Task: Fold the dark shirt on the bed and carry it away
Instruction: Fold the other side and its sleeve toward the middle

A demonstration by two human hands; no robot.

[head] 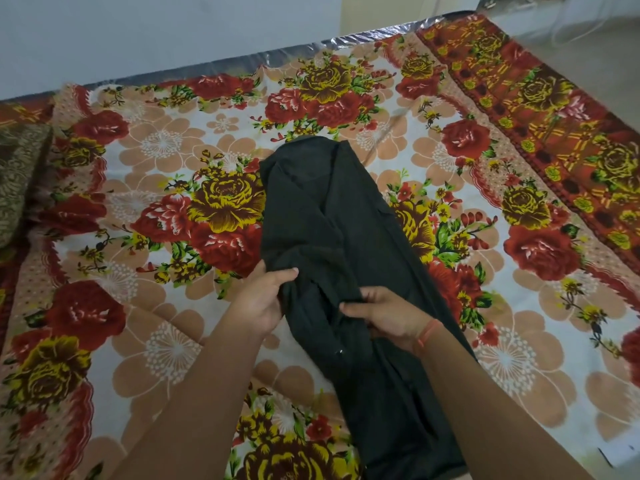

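Observation:
The dark shirt (322,216) lies lengthwise down the middle of the bed, folded into a long narrow strip that runs from the bed's centre to the near edge. My left hand (263,299) grips the shirt's left edge about halfway along, thumb on top of the cloth. My right hand (384,315), with a red thread at the wrist, pinches a bunched fold near the shirt's middle. The cloth between the two hands is gathered and slightly raised. The near end of the shirt is partly hidden by my right forearm.
The bed carries a floral bedsheet (166,188) with red and yellow roses. A brown patterned pillow (17,174) lies at the left edge. A plastic-wrapped mattress edge (242,60) shows at the far side, by the wall. Pale floor (588,39) lies beyond the right corner.

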